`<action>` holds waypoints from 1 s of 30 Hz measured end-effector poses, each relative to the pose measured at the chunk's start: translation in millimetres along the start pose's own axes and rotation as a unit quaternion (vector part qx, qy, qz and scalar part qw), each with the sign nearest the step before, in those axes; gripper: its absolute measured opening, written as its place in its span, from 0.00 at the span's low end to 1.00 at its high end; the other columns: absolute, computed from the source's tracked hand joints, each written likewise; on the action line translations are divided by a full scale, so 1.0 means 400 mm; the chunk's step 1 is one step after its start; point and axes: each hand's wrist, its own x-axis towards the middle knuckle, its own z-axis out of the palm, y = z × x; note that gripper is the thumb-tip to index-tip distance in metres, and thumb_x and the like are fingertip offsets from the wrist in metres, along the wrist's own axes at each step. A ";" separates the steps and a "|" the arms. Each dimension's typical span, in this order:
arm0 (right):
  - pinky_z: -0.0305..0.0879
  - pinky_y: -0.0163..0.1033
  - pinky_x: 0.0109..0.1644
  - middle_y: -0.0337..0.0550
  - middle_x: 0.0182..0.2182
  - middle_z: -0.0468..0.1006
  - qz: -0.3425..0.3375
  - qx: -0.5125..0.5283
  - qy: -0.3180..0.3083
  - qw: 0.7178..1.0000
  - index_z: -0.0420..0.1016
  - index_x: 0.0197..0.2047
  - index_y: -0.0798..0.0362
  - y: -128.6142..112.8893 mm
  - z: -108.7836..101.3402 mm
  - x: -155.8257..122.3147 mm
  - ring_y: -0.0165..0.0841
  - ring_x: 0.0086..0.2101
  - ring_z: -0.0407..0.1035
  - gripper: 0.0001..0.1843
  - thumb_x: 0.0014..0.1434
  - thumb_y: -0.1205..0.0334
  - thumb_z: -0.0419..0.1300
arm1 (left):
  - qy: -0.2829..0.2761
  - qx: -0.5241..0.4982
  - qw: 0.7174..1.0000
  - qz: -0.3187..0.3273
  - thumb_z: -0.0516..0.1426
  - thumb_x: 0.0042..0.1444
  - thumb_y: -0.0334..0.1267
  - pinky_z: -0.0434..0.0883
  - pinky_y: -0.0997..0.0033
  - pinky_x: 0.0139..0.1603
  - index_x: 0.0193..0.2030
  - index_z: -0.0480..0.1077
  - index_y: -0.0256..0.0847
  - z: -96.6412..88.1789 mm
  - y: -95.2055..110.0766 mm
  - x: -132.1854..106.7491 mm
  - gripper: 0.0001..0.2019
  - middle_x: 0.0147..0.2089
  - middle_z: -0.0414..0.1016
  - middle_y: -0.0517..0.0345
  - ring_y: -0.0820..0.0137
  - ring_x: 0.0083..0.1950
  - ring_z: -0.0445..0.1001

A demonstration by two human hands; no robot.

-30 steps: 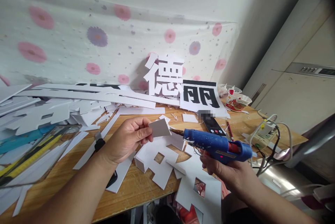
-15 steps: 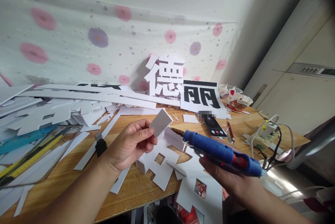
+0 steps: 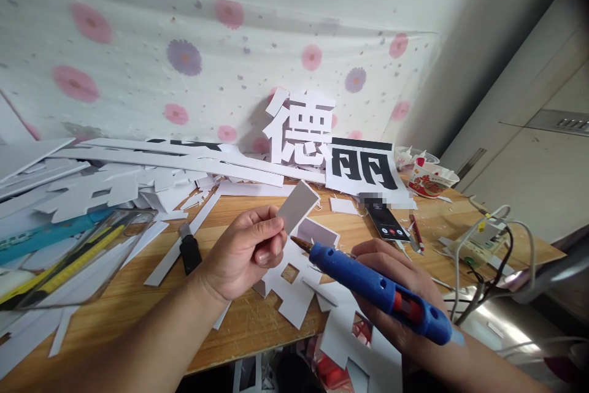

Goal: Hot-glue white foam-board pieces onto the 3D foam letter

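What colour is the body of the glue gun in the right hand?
The glue gun is blue, seen best in the current head view.

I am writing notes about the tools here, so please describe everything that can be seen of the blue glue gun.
The blue glue gun looks plastic, with round holes and a red part showing through a cut-out. Its brownish nozzle points forward-left, close to the white piece in the left hand; contact is unclear. A pale, translucent end protrudes behind. The right hand holds it raised, hiding any handle.
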 end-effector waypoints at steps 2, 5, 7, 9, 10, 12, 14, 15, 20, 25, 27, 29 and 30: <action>0.67 0.37 0.39 0.41 0.36 0.71 -0.001 -0.005 0.001 1.000 0.67 0.42 0.48 0.001 0.002 0.001 0.33 0.36 0.70 0.11 0.55 0.67 0.60 | -0.005 -0.003 1.000 0.001 0.64 0.50 0.35 0.47 0.82 0.18 0.24 0.65 0.36 -0.001 -0.001 0.000 0.12 0.14 0.64 0.67 0.85 0.14 0.49; 0.67 0.36 0.38 0.40 0.37 0.71 -0.003 -0.010 0.006 1.000 0.66 0.42 0.48 0.002 0.003 0.002 0.32 0.35 0.69 0.11 0.55 0.68 0.60 | -0.008 -0.006 1.000 0.003 0.64 0.50 0.35 0.47 0.82 0.18 0.25 0.66 0.36 0.000 0.001 0.000 0.12 0.15 0.64 0.66 0.85 0.14 0.48; 0.67 0.36 0.37 0.40 0.37 0.71 -0.007 -0.011 0.010 1.000 0.66 0.42 0.48 0.002 0.003 0.002 0.31 0.34 0.69 0.12 0.55 0.68 0.60 | -0.007 -0.005 1.000 0.002 0.65 0.50 0.35 0.47 0.83 0.18 0.25 0.66 0.35 0.000 0.002 0.000 0.11 0.15 0.65 0.66 0.86 0.15 0.48; 0.67 0.36 0.38 0.40 0.36 0.70 -0.009 -0.013 0.015 1.000 0.66 0.41 0.48 0.002 0.003 0.002 0.31 0.34 0.69 0.11 0.56 0.69 0.59 | -0.006 -0.005 1.000 -0.001 0.65 0.49 0.35 0.48 0.83 0.18 0.26 0.67 0.35 0.000 0.002 0.000 0.11 0.15 0.65 0.66 0.86 0.15 0.48; 0.66 0.36 0.37 0.39 0.36 0.70 -0.007 -0.015 0.017 1.000 0.66 0.40 0.48 0.003 0.003 0.002 0.31 0.34 0.69 0.10 0.56 0.70 0.59 | -0.005 -0.006 1.000 -0.003 0.65 0.49 0.35 0.48 0.84 0.18 0.26 0.67 0.35 0.000 0.002 0.000 0.11 0.15 0.64 0.66 0.86 0.15 0.48; 0.66 0.36 0.37 0.39 0.35 0.70 -0.002 -0.017 0.018 1.000 0.65 0.40 0.48 0.003 0.003 0.001 0.30 0.33 0.69 0.10 0.56 0.70 0.59 | -0.006 -0.008 1.000 -0.003 0.65 0.49 0.35 0.49 0.84 0.18 0.26 0.66 0.35 0.000 0.000 0.000 0.11 0.15 0.64 0.66 0.86 0.15 0.49; 0.66 0.36 0.36 0.39 0.35 0.70 0.000 -0.017 0.021 1.000 0.66 0.39 0.48 0.005 0.002 0.000 0.30 0.33 0.68 0.10 0.56 0.70 0.60 | -0.008 -0.010 1.000 -0.003 0.65 0.50 0.35 0.50 0.84 0.18 0.24 0.65 0.35 0.000 -0.001 0.000 0.12 0.15 0.65 0.65 0.86 0.15 0.50; 0.66 0.36 0.36 0.39 0.35 0.70 -0.001 -0.016 0.026 1.000 0.66 0.39 0.48 0.006 0.002 -0.001 0.30 0.33 0.68 0.10 0.55 0.70 0.60 | -0.008 -0.010 1.000 -0.004 0.64 0.50 0.35 0.50 0.84 0.17 0.24 0.65 0.35 0.000 -0.001 0.000 0.12 0.15 0.65 0.65 0.85 0.15 0.50; 0.66 0.39 0.37 0.39 0.34 0.70 -0.019 -0.018 0.048 0.999 0.68 0.40 0.49 0.012 -0.001 -0.003 0.32 0.33 0.68 0.12 0.53 0.72 0.60 | -0.015 -0.010 1.000 -0.005 0.64 0.51 0.34 0.51 0.85 0.17 0.24 0.65 0.35 0.000 -0.001 -0.001 0.12 0.16 0.65 0.65 0.86 0.15 0.51; 0.66 0.39 0.34 0.38 0.33 0.70 -0.021 -0.029 0.066 0.997 0.68 0.40 0.48 0.008 -0.010 0.002 0.32 0.32 0.68 0.11 0.54 0.70 0.60 | -0.019 -0.005 1.000 -0.011 0.64 0.51 0.34 0.52 0.85 0.17 0.24 0.65 0.35 -0.002 -0.003 -0.001 0.12 0.17 0.66 0.64 0.86 0.15 0.51; 0.66 0.38 0.34 0.38 0.33 0.70 -0.020 -0.038 0.074 0.996 0.68 0.40 0.48 0.006 -0.014 0.002 0.31 0.32 0.68 0.12 0.54 0.71 0.60 | -0.020 -0.004 1.000 -0.012 0.64 0.51 0.34 0.52 0.85 0.17 0.24 0.65 0.35 -0.003 -0.004 0.000 0.12 0.17 0.66 0.64 0.86 0.15 0.51; 0.67 0.38 0.34 0.38 0.32 0.70 -0.022 -0.041 0.083 0.995 0.68 0.41 0.48 0.007 -0.015 0.001 0.31 0.32 0.68 0.12 0.54 0.72 0.60 | -0.021 -0.005 1.000 -0.014 0.64 0.51 0.35 0.52 0.85 0.17 0.26 0.65 0.35 -0.003 -0.005 0.001 0.11 0.17 0.66 0.64 0.86 0.15 0.51; 0.67 0.38 0.34 0.38 0.32 0.70 -0.023 -0.040 0.089 0.995 0.68 0.41 0.48 0.008 -0.015 0.000 0.31 0.32 0.68 0.12 0.54 0.71 0.60 | -0.024 -0.007 1.000 -0.015 0.64 0.51 0.35 0.51 0.85 0.17 0.26 0.65 0.35 -0.003 -0.005 0.002 0.11 0.17 0.66 0.65 0.86 0.15 0.51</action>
